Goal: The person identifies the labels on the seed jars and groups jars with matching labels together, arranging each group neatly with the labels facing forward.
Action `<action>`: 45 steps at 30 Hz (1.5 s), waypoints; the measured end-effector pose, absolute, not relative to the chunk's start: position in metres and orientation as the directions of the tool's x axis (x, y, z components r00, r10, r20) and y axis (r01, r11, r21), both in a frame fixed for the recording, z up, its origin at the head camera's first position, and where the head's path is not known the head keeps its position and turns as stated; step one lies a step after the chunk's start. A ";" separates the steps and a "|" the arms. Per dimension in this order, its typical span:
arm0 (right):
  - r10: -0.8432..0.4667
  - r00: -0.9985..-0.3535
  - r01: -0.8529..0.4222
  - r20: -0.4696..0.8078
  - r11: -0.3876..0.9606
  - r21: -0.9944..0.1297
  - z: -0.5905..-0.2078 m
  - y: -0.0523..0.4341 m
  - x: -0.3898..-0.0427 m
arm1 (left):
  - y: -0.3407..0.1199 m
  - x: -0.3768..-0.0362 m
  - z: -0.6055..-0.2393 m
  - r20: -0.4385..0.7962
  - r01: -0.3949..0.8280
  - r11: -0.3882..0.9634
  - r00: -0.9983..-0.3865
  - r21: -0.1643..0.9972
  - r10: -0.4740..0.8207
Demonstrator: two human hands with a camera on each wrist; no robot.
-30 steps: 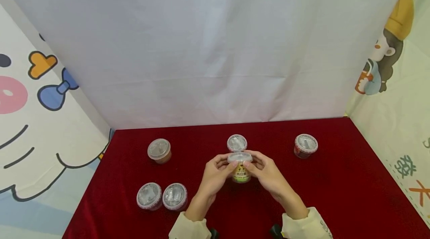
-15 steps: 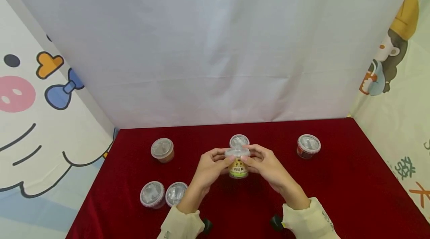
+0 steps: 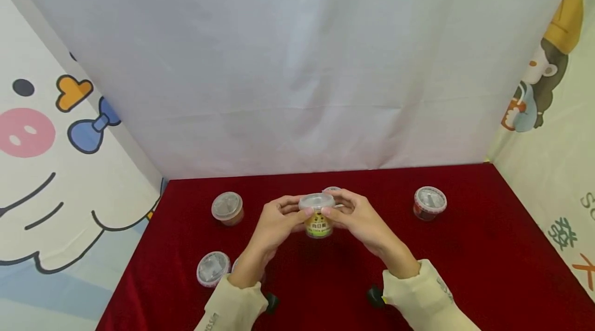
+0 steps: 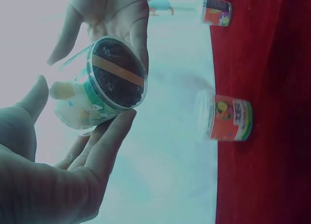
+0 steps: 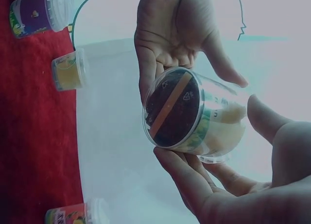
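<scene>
Both hands hold one lidded clear plastic cup (image 3: pixel 318 223) between them, above the red cloth. Its label is yellow and green with dark characters, and the lid faces up. The left hand (image 3: pixel 275 221) grips its left side, and the right hand (image 3: pixel 359 217) grips its right side. Both thumbs press the front just under the lid, while the other fingers reach around the sides. Through the cup's clear base (image 4: pixel 119 73), the left wrist view shows dark contents crossed by an orange-brown strip. The same strip shows in the cup (image 5: pixel 175 107) in the right wrist view.
Several similar lidded cups stand on the red cloth (image 3: pixel 465 269): one back left (image 3: pixel 228 208), one at right (image 3: pixel 429 203), one front left (image 3: pixel 213 269). The left wrist mostly hides another. Behind the right hand peeks one lid (image 3: pixel 332 188). A pale curtain (image 3: pixel 279 62) hangs behind.
Both hands have moved the held cup left and a little upward in the head view. The right hand now covers most of the middle back cup, and the left wrist covers a front cup.
</scene>
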State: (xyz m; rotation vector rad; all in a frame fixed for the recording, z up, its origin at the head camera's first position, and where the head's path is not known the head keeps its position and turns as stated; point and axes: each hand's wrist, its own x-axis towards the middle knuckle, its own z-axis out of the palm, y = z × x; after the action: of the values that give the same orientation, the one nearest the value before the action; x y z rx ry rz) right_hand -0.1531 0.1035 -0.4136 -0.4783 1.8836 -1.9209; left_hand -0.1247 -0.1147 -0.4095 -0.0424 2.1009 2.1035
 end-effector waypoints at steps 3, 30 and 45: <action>-0.520 -0.854 0.037 -0.029 -0.005 -0.999 -0.410 0.096 -0.155 | -0.122 -0.125 -0.405 -0.138 -0.137 0.013 -0.986 0.990 0.095; -0.568 -0.819 -0.128 0.080 0.046 -0.991 -0.413 0.027 -0.183 | -0.204 -0.150 -0.393 -0.145 -0.109 0.199 -0.973 0.974 0.177; -0.575 -0.815 -0.170 0.074 0.116 -0.979 -0.435 0.003 -0.202 | -0.232 -0.167 -0.408 -0.160 -0.084 0.348 -0.968 0.934 0.195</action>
State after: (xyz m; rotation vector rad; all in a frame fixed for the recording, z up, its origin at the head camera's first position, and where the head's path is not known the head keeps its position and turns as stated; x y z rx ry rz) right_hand -0.2016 0.0033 -0.4352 -0.7290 2.0756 -1.7488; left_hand -0.1668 -0.2321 -0.4076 0.0997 2.3687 1.6627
